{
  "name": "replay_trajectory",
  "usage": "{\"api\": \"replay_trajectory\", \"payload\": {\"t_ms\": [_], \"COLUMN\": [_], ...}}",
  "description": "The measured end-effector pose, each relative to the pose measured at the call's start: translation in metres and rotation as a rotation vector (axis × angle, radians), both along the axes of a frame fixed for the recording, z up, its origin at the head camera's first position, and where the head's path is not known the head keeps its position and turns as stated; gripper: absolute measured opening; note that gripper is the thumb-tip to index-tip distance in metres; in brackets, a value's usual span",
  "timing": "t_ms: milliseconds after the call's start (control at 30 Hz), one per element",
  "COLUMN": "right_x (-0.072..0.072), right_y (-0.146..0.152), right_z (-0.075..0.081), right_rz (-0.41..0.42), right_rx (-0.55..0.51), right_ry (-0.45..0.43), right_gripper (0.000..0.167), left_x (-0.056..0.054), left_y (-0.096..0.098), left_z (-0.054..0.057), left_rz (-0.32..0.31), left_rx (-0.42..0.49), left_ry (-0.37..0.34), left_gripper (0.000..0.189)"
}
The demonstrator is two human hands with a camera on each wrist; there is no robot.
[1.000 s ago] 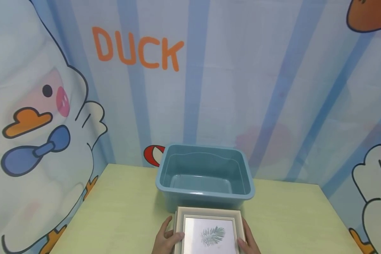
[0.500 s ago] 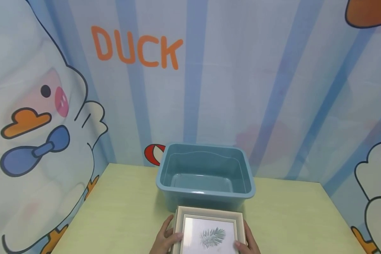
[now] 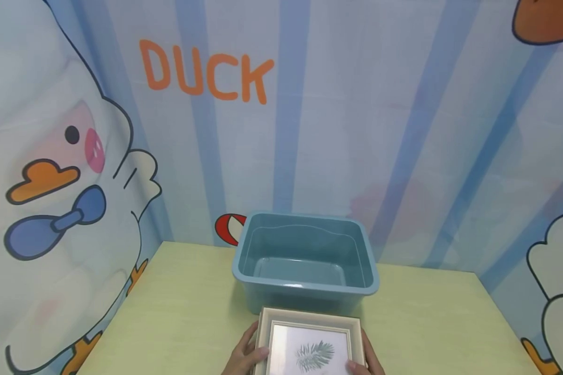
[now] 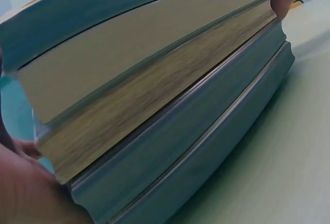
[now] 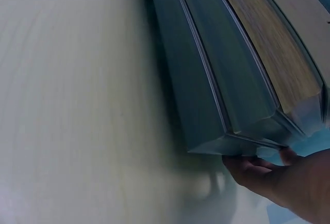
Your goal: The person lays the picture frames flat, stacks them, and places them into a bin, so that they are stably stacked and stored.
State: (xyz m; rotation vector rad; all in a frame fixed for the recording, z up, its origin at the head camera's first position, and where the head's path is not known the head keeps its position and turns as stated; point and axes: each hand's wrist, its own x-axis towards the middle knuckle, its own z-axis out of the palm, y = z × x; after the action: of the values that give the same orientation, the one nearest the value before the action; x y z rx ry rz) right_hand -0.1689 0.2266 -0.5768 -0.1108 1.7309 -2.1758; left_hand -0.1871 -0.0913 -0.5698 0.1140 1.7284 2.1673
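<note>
A stack of several picture frames [image 3: 311, 319] is held between both hands at the bottom of the head view. The top one has a pale cream border and a print of a green leaf [image 3: 315, 355]. My left hand [image 3: 245, 355] grips the stack's left side, thumb over the top border. On the right side my right hand [image 3: 367, 359] holds it, thumb likewise on top. The left wrist view shows the layered edges, with a wood-grain frame [image 4: 160, 92] between cream and dark ones. Shadow lies along the lowest frame [image 5: 191, 95]; whether it touches the table is unclear.
A blue-grey plastic tub [image 3: 305, 286] stands just beyond the stack, with nothing seen inside. The pale yellow-green table [image 3: 183, 312] reaches back to a striped cloth backdrop [image 3: 338, 130] printed with ducks, and more duck cloth hangs at the left.
The stack has shifted slightly toward the person, its right side a little more than its left. Both hands keep their hold. The tub stays in place while the head view sways a little.
</note>
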Motion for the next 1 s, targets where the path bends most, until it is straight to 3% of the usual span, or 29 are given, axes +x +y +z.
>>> {"api": "replay_trajectory", "payload": {"t_ms": [133, 367, 533, 667, 800, 900, 1000], "right_x": [0.001, 0.009, 0.010, 0.009, 0.013, 0.017, 0.019], "right_y": [0.001, 0.001, -0.001, 0.000, -0.001, -0.001, 0.000], "right_z": [0.009, 0.030, 0.040, 0.044, 0.056, 0.066, 0.072], "right_rz": [0.014, 0.046, -0.001, -0.031, -0.028, -0.005, 0.021], "right_rx": [0.015, -0.007, 0.041, 0.077, 0.072, 0.038, 0.027], "right_ry": [-0.003, 0.028, 0.059, 0.082, 0.027, -0.009, 0.015], "right_gripper": [0.091, 0.087, 0.083, 0.075, 0.082, 0.086, 0.085], "left_x": [0.002, 0.008, 0.014, 0.018, 0.021, 0.023, 0.024], "left_y": [-0.001, -0.006, -0.004, -0.001, 0.002, 0.002, 0.001], "left_z": [0.007, 0.024, 0.038, 0.051, 0.061, 0.067, 0.071], "left_rz": [-0.003, -0.042, -0.004, 0.056, 0.111, 0.114, 0.097], "left_rx": [-0.027, -0.012, -0.057, -0.146, -0.209, -0.231, -0.235], "left_ry": [-0.011, -0.001, -0.006, 0.025, 0.044, 0.065, 0.078], "left_gripper": [0.105, 0.103, 0.103, 0.098, 0.092, 0.090, 0.088]}}
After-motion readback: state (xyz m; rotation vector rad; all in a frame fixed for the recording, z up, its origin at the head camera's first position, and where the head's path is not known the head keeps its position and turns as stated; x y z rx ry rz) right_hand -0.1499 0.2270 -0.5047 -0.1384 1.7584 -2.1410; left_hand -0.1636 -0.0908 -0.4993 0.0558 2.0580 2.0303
